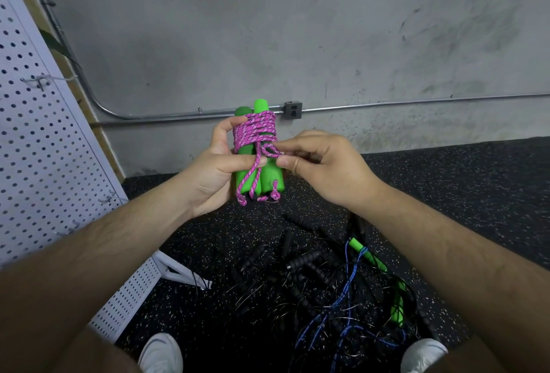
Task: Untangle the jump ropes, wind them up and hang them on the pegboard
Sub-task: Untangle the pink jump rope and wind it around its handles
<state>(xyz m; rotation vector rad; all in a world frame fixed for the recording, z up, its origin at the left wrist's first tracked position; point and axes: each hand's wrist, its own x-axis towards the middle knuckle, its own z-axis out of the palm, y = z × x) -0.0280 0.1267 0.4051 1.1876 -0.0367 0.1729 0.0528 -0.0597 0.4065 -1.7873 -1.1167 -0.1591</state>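
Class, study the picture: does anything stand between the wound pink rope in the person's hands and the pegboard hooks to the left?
Nothing visible does. The left hand and right hand hold the pink rope in open air right of the pegboard; the tangled ropes lie on the floor below.

Matt green foam handles (269,175) were wrapped in braided pink woven cord (256,131). White perforated painted metal pegboard (32,134) looked smooth. Grey concrete wall (268,45) was rough and scuffed; black speckled rubber floor (461,182) was matt and grainy.

Open air right of the white perforated pegboard (44,134); tangled black and blue jump ropes (312,283) clutter the floor (446,194) beside it.
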